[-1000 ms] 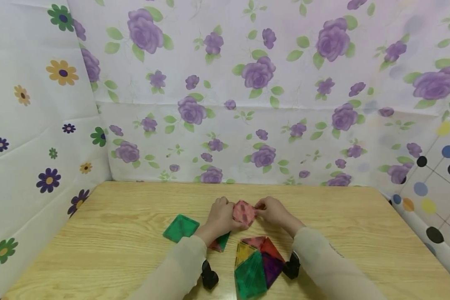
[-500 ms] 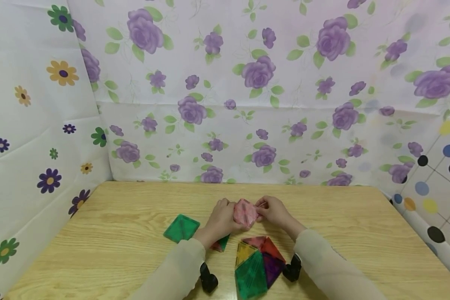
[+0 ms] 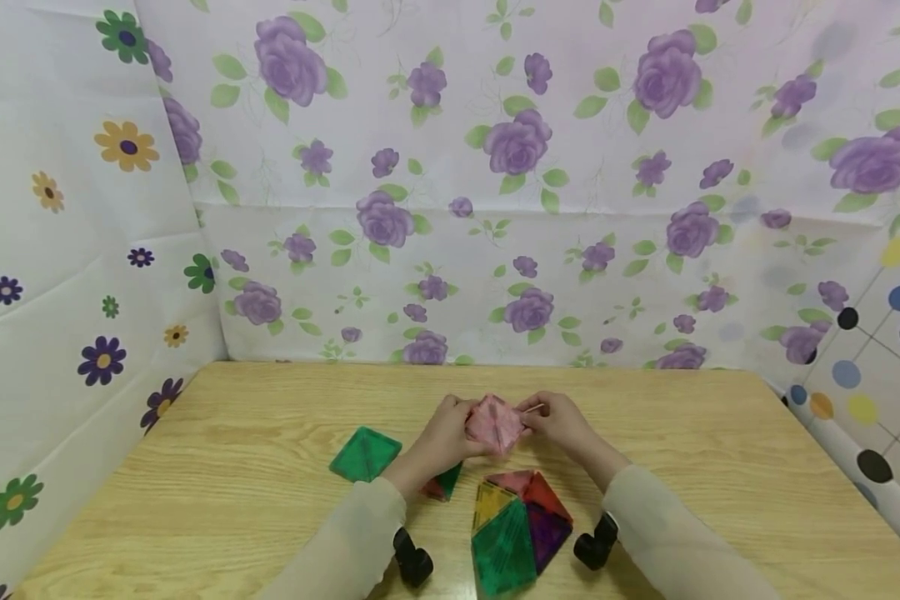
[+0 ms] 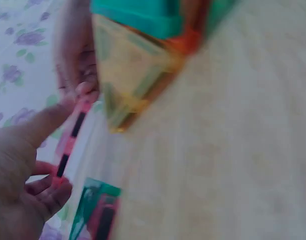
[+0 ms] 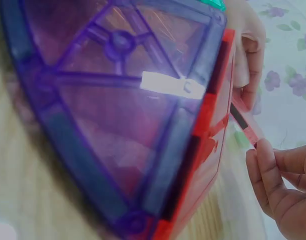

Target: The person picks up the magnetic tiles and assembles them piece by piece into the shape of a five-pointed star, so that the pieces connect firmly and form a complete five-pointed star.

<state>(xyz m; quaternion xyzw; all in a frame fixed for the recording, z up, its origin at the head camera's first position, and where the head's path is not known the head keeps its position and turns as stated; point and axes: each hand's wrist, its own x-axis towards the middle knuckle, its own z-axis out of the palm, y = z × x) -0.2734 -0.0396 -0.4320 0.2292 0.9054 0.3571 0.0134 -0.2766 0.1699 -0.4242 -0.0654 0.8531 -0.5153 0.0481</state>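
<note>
Both hands hold pink magnetic tiles [image 3: 493, 423] above the far middle of the table. My left hand [image 3: 444, 435] grips their left side, thumb at one edge and fingers at the opposite edge in the left wrist view. On the other side, my right hand [image 3: 558, 419] pinches the right edge between thumb and fingers. Dark magnet strips show along the pink edge [image 4: 70, 142] in the left wrist view. Nearer the body stands a structure of joined magnetic tiles, with green [image 3: 504, 550], yellow [image 3: 489, 504], purple [image 3: 549, 533] and red [image 3: 549, 497] panels.
Green tiles [image 3: 365, 455] lie left of the left hand. A red and green piece [image 3: 441, 486] is partly hidden under the left forearm. Black wrist cameras [image 3: 414, 562] hang beside the structure. A flowered cloth [image 3: 450, 283] rises behind the wooden table [image 3: 270, 500].
The pink tiles have shifted slightly right and look wider, with a single dark seam showing now. My right hand has drawn a little to the right; the structure stays put.
</note>
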